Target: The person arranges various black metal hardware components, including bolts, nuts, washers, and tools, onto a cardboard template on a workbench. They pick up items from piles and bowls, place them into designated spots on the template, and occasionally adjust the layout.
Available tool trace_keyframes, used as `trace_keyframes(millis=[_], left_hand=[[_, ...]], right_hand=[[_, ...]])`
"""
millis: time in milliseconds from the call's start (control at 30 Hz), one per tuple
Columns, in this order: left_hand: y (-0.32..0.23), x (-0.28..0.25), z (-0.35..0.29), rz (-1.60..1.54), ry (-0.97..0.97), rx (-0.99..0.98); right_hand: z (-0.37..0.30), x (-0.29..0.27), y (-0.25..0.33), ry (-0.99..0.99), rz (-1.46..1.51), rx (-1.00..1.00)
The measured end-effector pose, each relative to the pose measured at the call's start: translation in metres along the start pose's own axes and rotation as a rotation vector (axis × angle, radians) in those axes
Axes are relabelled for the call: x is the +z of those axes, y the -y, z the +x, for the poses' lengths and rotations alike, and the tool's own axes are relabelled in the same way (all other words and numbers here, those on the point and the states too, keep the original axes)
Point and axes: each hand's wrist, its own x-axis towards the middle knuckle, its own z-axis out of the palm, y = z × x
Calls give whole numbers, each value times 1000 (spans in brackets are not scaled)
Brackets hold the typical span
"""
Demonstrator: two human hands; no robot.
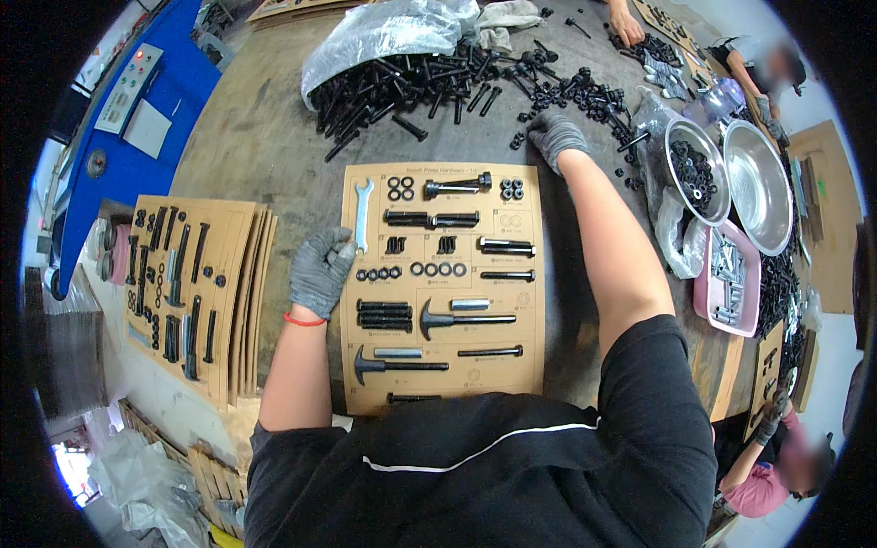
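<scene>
My left hand (322,273), in a grey glove, has its fingers bent together at the left edge of a printed cardboard sheet (534,365), beside a silver open-ended wrench (363,216). The sheet carries black bolts (431,219), rings (438,269), hammer-shaped black pieces (468,320) and silver tubes (398,353) in rows. My right hand (557,140), gloved too, reaches past the sheet's far right corner. Its fingers curl down by loose black nuts (518,141); anything inside them is hidden. Behind lies a heap of black bolts (393,87) spilling from a clear plastic bag (375,36).
Stacked filled cardboard sheets (196,301) stand at left, near a blue machine (174,64). At right are two metal bowls (758,187), one holding black parts, and a pink tray (728,283) of silver pieces. A co-worker's hand (626,27) works far right; others sit along the right side.
</scene>
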Motion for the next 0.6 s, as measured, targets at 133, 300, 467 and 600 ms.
trace_keyframes(millis=[133,300,467,600], left_hand=[[6,0,-4,-118,-88,35],[13,2,4,-257,-201,54],[14,-1,3,-164,-262,112],[14,-4,3,-195,-283,110]], right_hand=[[-69,-33,34,-147,246,-52],[-142,-8,26,36,147,-600],[-161,-4,41,21,139,-483],[-132,-8,19,-112,308,-386]])
